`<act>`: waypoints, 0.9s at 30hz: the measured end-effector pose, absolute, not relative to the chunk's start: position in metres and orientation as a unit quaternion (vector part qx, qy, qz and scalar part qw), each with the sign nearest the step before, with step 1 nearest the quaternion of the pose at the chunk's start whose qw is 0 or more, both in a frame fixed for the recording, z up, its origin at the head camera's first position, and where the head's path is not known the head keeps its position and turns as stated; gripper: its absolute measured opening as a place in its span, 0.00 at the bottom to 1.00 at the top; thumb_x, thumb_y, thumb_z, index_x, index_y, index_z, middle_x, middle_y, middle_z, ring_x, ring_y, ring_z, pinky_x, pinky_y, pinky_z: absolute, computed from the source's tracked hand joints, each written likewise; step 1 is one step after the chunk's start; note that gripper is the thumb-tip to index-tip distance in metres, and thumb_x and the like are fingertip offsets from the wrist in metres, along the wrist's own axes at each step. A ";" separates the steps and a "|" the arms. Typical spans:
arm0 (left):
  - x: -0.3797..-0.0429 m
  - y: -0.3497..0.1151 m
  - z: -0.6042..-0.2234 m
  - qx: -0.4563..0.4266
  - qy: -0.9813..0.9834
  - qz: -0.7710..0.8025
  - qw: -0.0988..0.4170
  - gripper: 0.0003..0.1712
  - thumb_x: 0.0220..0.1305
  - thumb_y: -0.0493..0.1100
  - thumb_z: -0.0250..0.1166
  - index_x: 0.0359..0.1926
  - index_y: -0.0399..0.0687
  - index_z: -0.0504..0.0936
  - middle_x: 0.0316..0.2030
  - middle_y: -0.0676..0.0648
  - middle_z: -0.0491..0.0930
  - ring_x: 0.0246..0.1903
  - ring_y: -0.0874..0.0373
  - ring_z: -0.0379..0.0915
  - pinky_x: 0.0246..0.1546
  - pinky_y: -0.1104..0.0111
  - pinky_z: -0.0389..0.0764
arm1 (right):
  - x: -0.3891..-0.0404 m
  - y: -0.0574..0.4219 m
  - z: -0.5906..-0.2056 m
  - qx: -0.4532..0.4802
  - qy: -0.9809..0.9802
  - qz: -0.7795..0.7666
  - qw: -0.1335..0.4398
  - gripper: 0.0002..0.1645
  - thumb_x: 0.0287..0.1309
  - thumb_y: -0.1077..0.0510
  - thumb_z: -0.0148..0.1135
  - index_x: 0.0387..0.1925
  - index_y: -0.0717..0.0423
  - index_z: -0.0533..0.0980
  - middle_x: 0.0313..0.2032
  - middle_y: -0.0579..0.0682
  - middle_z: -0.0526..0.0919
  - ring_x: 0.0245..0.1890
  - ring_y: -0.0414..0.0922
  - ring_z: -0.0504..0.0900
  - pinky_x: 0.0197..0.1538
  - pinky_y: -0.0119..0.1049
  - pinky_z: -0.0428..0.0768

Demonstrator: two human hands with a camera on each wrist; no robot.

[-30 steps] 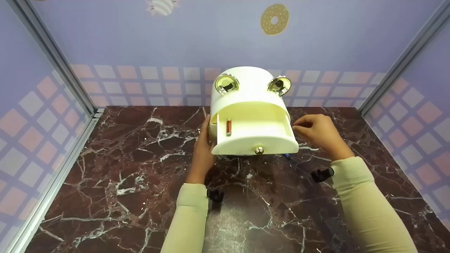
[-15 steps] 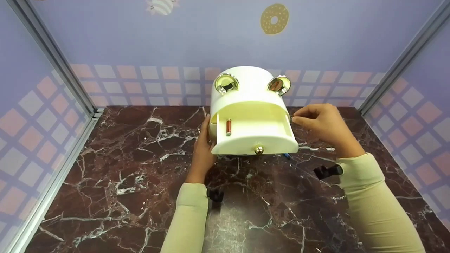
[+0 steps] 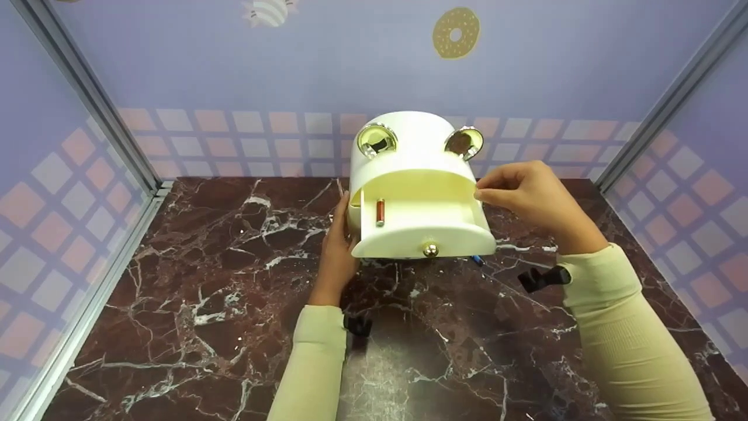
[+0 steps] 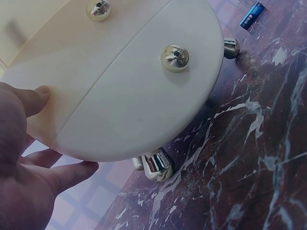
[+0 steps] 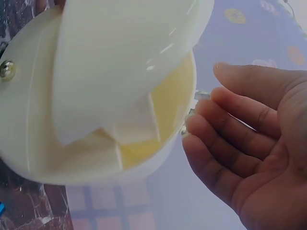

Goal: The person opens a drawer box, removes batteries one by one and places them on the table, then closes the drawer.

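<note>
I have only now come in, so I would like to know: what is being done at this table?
A person's left hand holds a white cabinet at its left side. The drawer is pulled out, and a red battery lies inside, toward the left. The right hand is at the drawer's right side, with nothing visible in its fingers. A blue battery lies on the marbled table.

The left hand grips the white rounded container — thumb on its front, fingers at its edge. Two shiny knobs stud that face; metallic feet show below, and a blue cylinder lies on the marbled tabletop.
</note>
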State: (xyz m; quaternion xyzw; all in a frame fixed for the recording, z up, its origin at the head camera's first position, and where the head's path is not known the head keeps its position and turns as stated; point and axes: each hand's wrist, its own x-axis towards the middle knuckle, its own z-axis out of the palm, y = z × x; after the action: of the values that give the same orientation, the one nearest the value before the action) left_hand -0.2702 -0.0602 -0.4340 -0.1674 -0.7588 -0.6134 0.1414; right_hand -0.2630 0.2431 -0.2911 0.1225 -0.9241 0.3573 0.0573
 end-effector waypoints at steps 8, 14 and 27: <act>-0.272 -0.061 -0.433 -0.168 -0.762 -0.609 0.146 0.43 0.66 0.26 0.55 0.76 0.48 0.48 0.75 0.41 0.52 0.70 0.45 0.58 0.69 0.60 0.67 | -0.266 0.226 -0.279 0.150 -0.923 0.353 0.016 0.16 0.53 0.46 0.71 0.39 0.51 0.85 0.34 0.47 0.88 0.34 0.44 0.85 0.37 0.28 0.82; -0.280 -0.061 -0.442 -0.164 -0.758 -0.614 0.147 0.44 0.65 0.25 0.55 0.77 0.50 0.48 0.75 0.42 0.51 0.70 0.45 0.58 0.69 0.59 0.66 | -0.272 0.209 -0.275 0.179 -0.922 0.343 -0.030 0.16 0.53 0.49 0.72 0.41 0.54 0.85 0.37 0.47 0.88 0.37 0.42 0.85 0.43 0.30 0.82; -0.298 -0.067 -0.464 -0.154 -0.735 -0.646 0.137 0.41 0.67 0.31 0.58 0.74 0.64 0.57 0.70 0.46 0.66 0.60 0.50 0.73 0.48 0.65 0.84 | -0.285 0.192 -0.274 0.220 -0.918 0.318 -0.084 0.17 0.51 0.51 0.73 0.41 0.55 0.85 0.37 0.47 0.89 0.38 0.40 0.86 0.45 0.31 0.83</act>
State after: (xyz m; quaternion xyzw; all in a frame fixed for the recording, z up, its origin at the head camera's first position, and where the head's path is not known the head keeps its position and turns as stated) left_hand -0.2975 -0.0669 -0.4641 -0.1538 -0.7354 -0.6456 0.1366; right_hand -0.2855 0.1922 -0.2738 0.2200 -0.9183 0.3183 -0.0837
